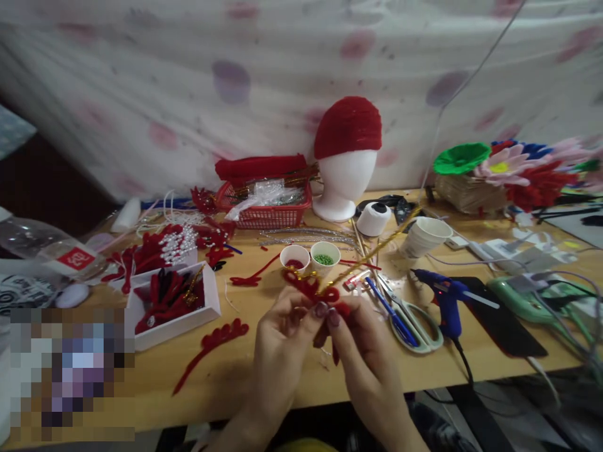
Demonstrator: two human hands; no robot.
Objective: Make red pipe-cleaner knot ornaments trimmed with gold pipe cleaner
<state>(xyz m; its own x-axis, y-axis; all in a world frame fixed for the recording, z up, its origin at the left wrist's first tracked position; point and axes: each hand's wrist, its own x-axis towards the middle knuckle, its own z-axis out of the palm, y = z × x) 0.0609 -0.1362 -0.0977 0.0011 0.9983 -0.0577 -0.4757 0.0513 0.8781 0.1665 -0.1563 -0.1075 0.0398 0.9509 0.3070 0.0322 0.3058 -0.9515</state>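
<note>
Both my hands meet at the table's front middle around a red looped pipe-cleaner piece [301, 284]. My left hand [285, 342] pinches it from the left, thumb on top. From the right, my right hand [370, 348] grips the same piece, its thumb tip beside the left one. A gold tinsel stem [372, 254] runs from the piece up to the right. Just beyond the fingers stand a paper cup of red beads [294, 258] and a cup of green beads [325, 258]. A scalloped red piece [223, 336] lies left of my left hand.
Scissors [424, 342], a blue pen [391, 311] and a blue glue gun [447, 301] lie right. A white box [176, 320] holds red pieces at left. Behind are a red basket [268, 215] and a white foam head [346, 179] with a red cap. A plastic bottle [47, 245] lies far left.
</note>
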